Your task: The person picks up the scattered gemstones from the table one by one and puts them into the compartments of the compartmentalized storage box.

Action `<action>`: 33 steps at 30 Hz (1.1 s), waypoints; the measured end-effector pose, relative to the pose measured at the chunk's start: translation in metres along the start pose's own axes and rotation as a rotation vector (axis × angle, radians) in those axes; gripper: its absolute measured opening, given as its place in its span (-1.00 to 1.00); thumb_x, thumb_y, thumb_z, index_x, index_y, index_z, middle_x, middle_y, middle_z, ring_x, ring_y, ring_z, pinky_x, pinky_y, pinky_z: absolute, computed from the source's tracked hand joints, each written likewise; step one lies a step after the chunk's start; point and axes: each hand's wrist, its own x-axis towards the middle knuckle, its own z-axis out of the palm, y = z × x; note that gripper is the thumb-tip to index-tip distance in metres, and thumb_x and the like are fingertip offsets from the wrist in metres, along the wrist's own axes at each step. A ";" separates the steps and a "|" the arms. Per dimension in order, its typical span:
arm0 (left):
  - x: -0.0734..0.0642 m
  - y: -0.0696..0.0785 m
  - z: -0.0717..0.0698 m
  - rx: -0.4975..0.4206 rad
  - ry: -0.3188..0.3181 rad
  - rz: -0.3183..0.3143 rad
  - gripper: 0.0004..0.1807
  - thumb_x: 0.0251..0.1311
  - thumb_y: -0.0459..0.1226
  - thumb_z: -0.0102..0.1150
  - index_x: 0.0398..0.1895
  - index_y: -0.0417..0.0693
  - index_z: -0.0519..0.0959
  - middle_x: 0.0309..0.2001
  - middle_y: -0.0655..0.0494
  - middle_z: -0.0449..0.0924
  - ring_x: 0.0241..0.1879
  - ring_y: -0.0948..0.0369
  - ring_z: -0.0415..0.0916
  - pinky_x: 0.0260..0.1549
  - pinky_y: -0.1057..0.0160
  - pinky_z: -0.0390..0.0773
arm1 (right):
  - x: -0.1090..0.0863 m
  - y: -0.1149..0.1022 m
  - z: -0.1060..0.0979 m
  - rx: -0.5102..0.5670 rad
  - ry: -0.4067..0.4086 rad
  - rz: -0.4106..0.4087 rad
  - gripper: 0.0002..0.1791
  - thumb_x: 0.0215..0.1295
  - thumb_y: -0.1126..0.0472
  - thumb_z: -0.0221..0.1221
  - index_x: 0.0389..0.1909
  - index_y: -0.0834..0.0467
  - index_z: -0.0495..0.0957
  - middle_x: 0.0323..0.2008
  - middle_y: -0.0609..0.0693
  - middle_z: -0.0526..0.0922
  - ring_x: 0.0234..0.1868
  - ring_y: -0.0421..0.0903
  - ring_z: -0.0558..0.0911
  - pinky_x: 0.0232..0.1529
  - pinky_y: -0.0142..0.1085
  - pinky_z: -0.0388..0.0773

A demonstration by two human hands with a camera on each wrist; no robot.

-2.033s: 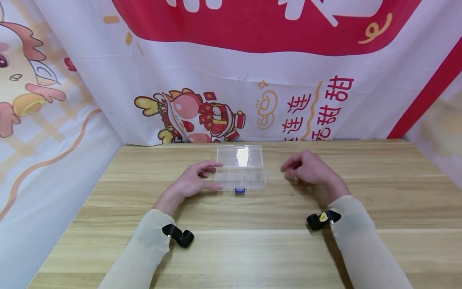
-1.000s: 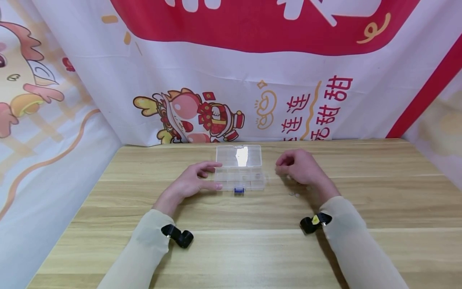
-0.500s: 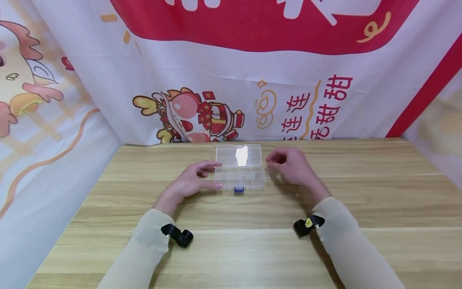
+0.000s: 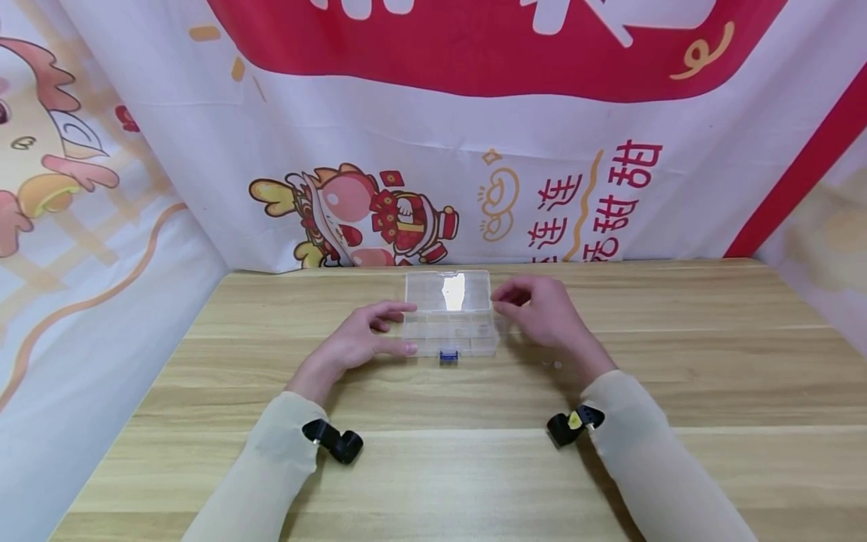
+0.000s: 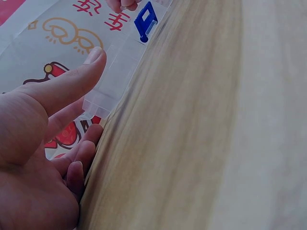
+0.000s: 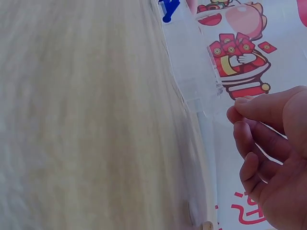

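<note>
Right fingers (image 6: 264,109): thumb and forefinger are meeting at their tips, the others curling loosely; whether a small piece is sitting between them, I cannot tell.
Right hand (image 4: 547,310): is hovering just beside the box at 2 o'clock, taking the box as the dial's centre in the head view.
Left fingers (image 5: 76,81): are spreading apart, thumb nearer 8 o'clock and forefinger nearer 10, overlapping the box's edge; firm contact is not showing clearly.
Left hand (image 4: 359,340): is resting at 9 o'clock.
Clear compartment box (image 4: 433,345): is sitting between the hands on the counter (image 4: 440,482); what its compartments are holding is too faint to tell.
Lid (image 4: 427,292): is lying open at 12 o'clock, catching a bright glare.
Blue latch (image 4: 448,356): is sticking out at 6 o'clock.
Small clear pieces (image 4: 558,365): are lying on the counter at 4 o'clock, near the right wrist.
Pale sleeves (image 4: 250,482): are reaching in from 7 and 5 o'clock, each carrying a black wrist device (image 4: 333,443).
Printed backdrop (image 4: 406,124): is hanging behind at 12 o'clock.
</note>
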 end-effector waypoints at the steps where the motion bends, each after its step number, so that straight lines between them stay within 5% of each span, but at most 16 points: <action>1: 0.000 0.000 0.000 -0.001 0.000 -0.002 -0.25 0.15 -0.13 0.59 0.45 0.24 0.54 0.42 -0.06 0.47 0.31 -0.07 0.33 0.36 -0.14 0.35 | 0.000 -0.001 0.000 0.003 -0.002 -0.001 -0.87 0.48 0.22 0.30 -0.05 0.05 0.76 -0.12 -0.01 0.74 -0.06 -0.01 0.63 -0.02 -0.15 0.58; 33: 0.000 0.000 -0.001 0.011 -0.003 -0.003 -0.26 0.16 -0.09 0.59 0.44 0.27 0.54 0.42 -0.05 0.47 0.32 -0.07 0.33 0.38 -0.16 0.34 | -0.007 -0.020 0.015 0.008 -0.046 0.014 -0.88 0.48 0.22 0.31 -0.06 0.01 0.77 -0.10 -0.02 0.73 -0.07 -0.01 0.60 -0.04 -0.18 0.57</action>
